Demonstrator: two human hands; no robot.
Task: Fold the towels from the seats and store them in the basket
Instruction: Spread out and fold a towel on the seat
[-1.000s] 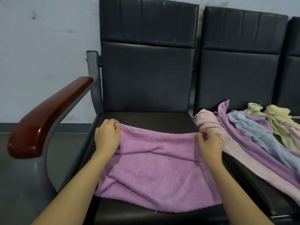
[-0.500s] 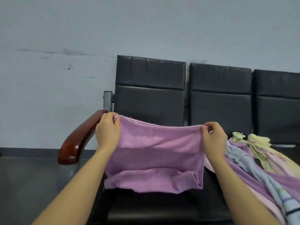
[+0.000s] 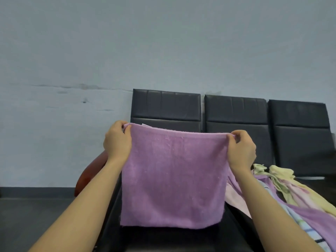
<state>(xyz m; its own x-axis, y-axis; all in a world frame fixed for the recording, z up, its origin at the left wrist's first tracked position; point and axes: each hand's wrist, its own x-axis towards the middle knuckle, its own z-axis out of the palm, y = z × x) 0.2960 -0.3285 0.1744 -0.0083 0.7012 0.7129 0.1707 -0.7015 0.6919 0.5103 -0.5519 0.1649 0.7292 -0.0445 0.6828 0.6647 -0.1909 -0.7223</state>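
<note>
Fold step was mid-way on the purple towel [image 3: 172, 177]: it hung in the air over the left black seat [image 3: 236, 231], already looking doubled. Left hand [image 3: 117, 142] and right hand [image 3: 241, 148] each pinched a top corner, fingers curled tight on the cloth. Unfolded towel pile [image 3: 283, 190] lay on the next seat (basket not in view). Next likely called for bringing the corners together for another fold.

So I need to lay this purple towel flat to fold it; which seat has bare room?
The left seat, under the held purple towel and beside the wooden armrest, shows bare black cushion. The middle seat is crowded with the towel pile. The left hand and right hand hold the towel's top corners.
</note>
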